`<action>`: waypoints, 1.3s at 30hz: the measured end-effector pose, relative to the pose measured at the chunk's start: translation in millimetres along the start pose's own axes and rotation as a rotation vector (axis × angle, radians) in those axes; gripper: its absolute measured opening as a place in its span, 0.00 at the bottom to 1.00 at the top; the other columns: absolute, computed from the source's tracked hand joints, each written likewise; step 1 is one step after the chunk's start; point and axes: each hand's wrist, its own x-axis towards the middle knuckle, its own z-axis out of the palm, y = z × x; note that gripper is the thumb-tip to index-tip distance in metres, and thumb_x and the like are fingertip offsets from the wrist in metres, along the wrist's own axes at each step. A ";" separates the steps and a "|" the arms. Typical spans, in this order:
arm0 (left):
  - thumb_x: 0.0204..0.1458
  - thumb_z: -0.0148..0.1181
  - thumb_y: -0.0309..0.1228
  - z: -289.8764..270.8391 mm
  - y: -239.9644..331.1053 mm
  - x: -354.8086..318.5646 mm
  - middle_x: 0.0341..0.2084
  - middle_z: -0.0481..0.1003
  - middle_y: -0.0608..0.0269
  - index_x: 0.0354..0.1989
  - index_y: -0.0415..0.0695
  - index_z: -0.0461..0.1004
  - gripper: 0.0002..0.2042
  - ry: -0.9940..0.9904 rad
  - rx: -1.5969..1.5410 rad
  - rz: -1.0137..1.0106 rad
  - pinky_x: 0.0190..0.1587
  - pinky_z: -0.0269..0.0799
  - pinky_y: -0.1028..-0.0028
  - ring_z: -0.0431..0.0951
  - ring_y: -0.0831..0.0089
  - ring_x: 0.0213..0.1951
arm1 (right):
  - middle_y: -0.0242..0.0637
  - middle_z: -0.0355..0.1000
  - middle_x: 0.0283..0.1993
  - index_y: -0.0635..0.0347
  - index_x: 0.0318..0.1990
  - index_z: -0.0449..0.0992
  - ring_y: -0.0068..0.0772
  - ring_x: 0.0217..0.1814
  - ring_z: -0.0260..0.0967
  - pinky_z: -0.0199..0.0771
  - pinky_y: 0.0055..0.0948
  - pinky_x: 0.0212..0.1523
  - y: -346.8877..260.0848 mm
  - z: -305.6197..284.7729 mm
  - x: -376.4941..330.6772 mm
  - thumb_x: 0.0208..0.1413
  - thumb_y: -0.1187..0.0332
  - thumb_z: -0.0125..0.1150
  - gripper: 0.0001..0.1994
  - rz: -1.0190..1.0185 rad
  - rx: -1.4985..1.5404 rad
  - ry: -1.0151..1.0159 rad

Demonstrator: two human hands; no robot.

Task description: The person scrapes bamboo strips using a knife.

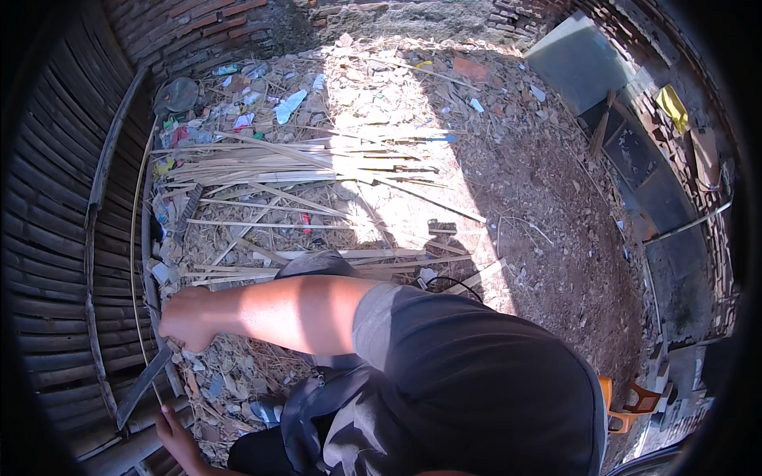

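My right arm stretches across to the left side, and my right hand [188, 317] is closed around the handle of a large knife [144, 385]. Its dark, broad blade points down toward the lower left, and the handle is hidden in my fist. Lower down, my left hand [176, 438] pinches the near end of a long, thin bamboo strip [136, 238]. From there the strip runs up past the blade and curves along the slatted wall. Blade and strip cross close together; I cannot tell whether they touch.
Many split bamboo strips [262, 168] lie across the rubble-strewn ground. A slatted bamboo wall [55, 262] stands close on the left, a brick wall [397, 20] at the far side. Grey panels [583, 63] lean along the right, and an orange plastic chair [631, 406] stands lower right.
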 end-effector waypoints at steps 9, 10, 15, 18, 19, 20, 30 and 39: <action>0.69 0.56 0.42 -27.4 72.5 -28.4 0.22 0.75 0.44 0.35 0.36 0.75 0.19 0.091 0.062 -0.040 0.32 0.69 0.58 0.74 0.48 0.26 | 0.48 0.79 0.35 0.53 0.43 0.79 0.59 0.44 0.78 0.77 0.55 0.44 10.0 -5.0 16.7 0.51 0.58 0.70 0.15 0.037 0.050 0.099; 0.68 0.57 0.42 -30.8 79.4 -31.5 0.24 0.76 0.43 0.36 0.37 0.76 0.18 0.081 0.066 -0.083 0.33 0.70 0.56 0.76 0.45 0.28 | 0.48 0.79 0.35 0.53 0.43 0.79 0.59 0.44 0.78 0.77 0.55 0.44 4.4 0.0 20.6 0.51 0.58 0.70 0.15 -0.010 0.052 0.060; 0.67 0.58 0.43 -37.8 74.4 -44.4 0.27 0.78 0.42 0.38 0.39 0.78 0.17 0.110 0.084 -0.144 0.37 0.72 0.53 0.80 0.42 0.33 | 0.48 0.80 0.39 0.55 0.44 0.79 0.58 0.47 0.78 0.77 0.53 0.47 -30.2 9.7 16.4 0.52 0.58 0.72 0.16 -0.038 -0.094 -0.064; 0.67 0.57 0.44 -38.1 77.1 -46.1 0.29 0.79 0.43 0.39 0.41 0.79 0.17 0.097 0.078 -0.080 0.39 0.73 0.48 0.80 0.39 0.37 | 0.51 0.80 0.40 0.57 0.47 0.79 0.60 0.47 0.78 0.77 0.51 0.47 -2.9 -9.2 20.0 0.52 0.59 0.72 0.18 0.045 0.004 -0.100; 0.67 0.57 0.44 -36.6 80.9 -44.0 0.29 0.79 0.43 0.39 0.41 0.79 0.17 0.107 0.077 -0.080 0.39 0.73 0.48 0.80 0.39 0.37 | 0.53 0.80 0.41 0.57 0.48 0.79 0.60 0.47 0.78 0.77 0.50 0.48 15.6 -14.2 20.3 0.52 0.59 0.71 0.18 0.086 0.056 -0.003; 0.67 0.57 0.44 -35.5 82.0 -44.3 0.30 0.79 0.43 0.39 0.41 0.79 0.17 0.111 0.104 -0.084 0.40 0.73 0.48 0.80 0.39 0.37 | 0.54 0.80 0.41 0.58 0.49 0.79 0.60 0.47 0.78 0.77 0.50 0.48 19.8 -12.5 20.9 0.52 0.59 0.71 0.19 0.131 0.119 0.086; 0.66 0.57 0.45 -37.1 72.4 -46.5 0.30 0.79 0.43 0.38 0.42 0.79 0.17 0.054 0.101 -0.098 0.40 0.73 0.49 0.80 0.40 0.37 | 0.55 0.79 0.38 0.57 0.50 0.81 0.60 0.43 0.78 0.77 0.45 0.44 -4.5 6.0 25.3 0.54 0.58 0.72 0.19 0.042 -0.015 -0.037; 0.66 0.58 0.44 -25.6 82.9 -39.8 0.28 0.79 0.43 0.38 0.41 0.79 0.16 0.084 0.099 -0.079 0.39 0.73 0.50 0.80 0.40 0.36 | 0.51 0.81 0.40 0.54 0.54 0.80 0.60 0.46 0.79 0.79 0.49 0.48 -6.1 5.0 16.7 0.52 0.59 0.71 0.22 0.087 -0.033 -0.014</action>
